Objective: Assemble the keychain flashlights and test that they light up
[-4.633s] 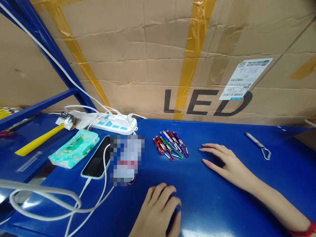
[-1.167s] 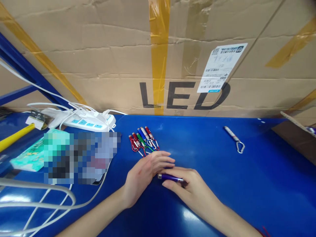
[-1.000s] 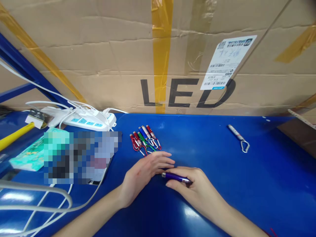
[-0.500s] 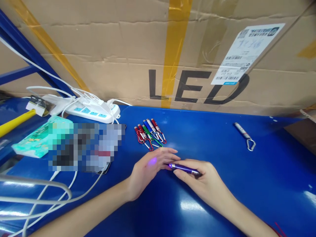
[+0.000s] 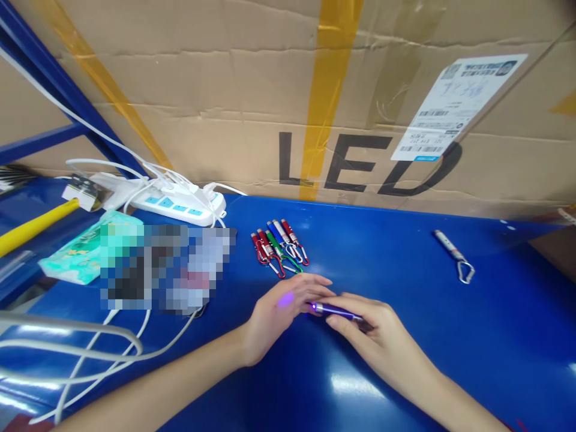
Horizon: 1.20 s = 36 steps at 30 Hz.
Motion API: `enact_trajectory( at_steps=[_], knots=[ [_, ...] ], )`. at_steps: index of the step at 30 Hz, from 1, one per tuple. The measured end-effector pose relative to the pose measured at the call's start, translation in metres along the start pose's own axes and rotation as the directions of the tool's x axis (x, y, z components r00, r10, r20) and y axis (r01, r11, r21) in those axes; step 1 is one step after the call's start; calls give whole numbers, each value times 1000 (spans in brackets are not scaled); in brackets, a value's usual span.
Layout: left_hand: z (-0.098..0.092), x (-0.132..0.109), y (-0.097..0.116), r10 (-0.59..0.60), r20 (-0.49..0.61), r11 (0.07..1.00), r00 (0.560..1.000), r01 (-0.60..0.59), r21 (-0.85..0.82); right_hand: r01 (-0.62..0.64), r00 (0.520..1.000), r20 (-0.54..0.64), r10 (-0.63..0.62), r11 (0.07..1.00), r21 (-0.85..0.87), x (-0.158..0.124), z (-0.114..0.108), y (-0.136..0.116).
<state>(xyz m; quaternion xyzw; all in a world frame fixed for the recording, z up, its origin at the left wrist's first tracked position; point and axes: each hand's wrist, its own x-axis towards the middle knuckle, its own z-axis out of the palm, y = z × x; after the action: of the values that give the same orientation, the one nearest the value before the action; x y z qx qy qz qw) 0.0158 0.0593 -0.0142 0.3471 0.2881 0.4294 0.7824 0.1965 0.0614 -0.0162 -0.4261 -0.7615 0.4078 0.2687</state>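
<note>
My right hand [image 5: 375,327] is closed round a purple penlight [image 5: 339,312], whose lit tip points left. My left hand [image 5: 281,312] is held up beside that tip with its fingers stretched out, and a violet spot of light falls on it. Nothing shows in my left hand. Beyond it lie several small penlights with carabiner clips: red ones, a green one [image 5: 275,241], a blue one and a silver one, side by side. Another silver penlight [image 5: 445,242] with a clip lies apart at the right.
A large cardboard box [image 5: 252,90] stands along the back of the blue table [image 5: 382,258]. At the left are a white power strip [image 5: 180,207], loose white cables, a green packet [image 5: 85,258], a yellow handle [image 5: 40,228] and a blurred-out item.
The whole view has shifted slightly, so things appear a little farther right. Both hands keep nearly the same pose, and the purple penlight is still lit.
</note>
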Motion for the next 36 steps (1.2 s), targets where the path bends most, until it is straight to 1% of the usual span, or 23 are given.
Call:
enact_trajectory(
  at_steps=[4, 8, 10, 12, 16, 18, 20, 22, 24, 25, 28, 32, 36],
  knots=[
    [2, -1, 1, 17, -10, 1000, 1000, -17, 20, 21, 999, -37, -24, 998, -66, 1, -1, 11],
    [4, -2, 2, 9, -69, 1000, 998, -9, 14, 68, 998, 22, -65, 981, -182, 4, -6, 19],
    [4, -2, 2, 1, -83, 1000, 997, -1, 2, 77, 997, 16, -75, 972, -221, 4, -8, 21],
    [4, -2, 2, 4, -80, 1000, 997, -5, -10, 88, 996, 3, -90, 970, -227, 3, -6, 20],
    [5, -4, -1, -1, -82, 1000, 997, 1, 5, 66, 995, -63, -77, 985, -160, 0, 3, 17],
    [7, -4, -2, -10, -90, 1000, 996, 11, 3, 102, 987, -107, -122, 978, -181, 0, 5, 16],
    [10, -5, -3, -25, -98, 1000, 995, 24, -8, 208, 966, -98, -241, 941, -267, 0, 3, 16],
    [12, -6, -4, -47, -108, 999, 993, 45, -21, 321, 935, -25, -353, 877, -358, 2, -1, 17],
    [13, -7, -4, -68, -122, 997, 990, 63, -37, 391, 912, 54, -407, 821, -416, 3, -4, 19],
    [14, -7, -4, -70, -125, 997, 990, 66, -40, 402, 909, 79, -410, 806, -435, 4, -5, 20],
    [13, -9, -5, -49, -125, 999, 991, 46, -21, 415, 902, 105, -419, 774, -479, 4, -5, 20],
    [8, -6, -11, -1, -86, 1000, 996, 1, 5, 440, 877, 81, -474, 723, -533, 6, -3, 20],
    [4, 0, -17, 14, -77, 1000, 997, -15, -14, 447, 867, 68, -494, 709, -545, 9, -3, 19]
  ],
)
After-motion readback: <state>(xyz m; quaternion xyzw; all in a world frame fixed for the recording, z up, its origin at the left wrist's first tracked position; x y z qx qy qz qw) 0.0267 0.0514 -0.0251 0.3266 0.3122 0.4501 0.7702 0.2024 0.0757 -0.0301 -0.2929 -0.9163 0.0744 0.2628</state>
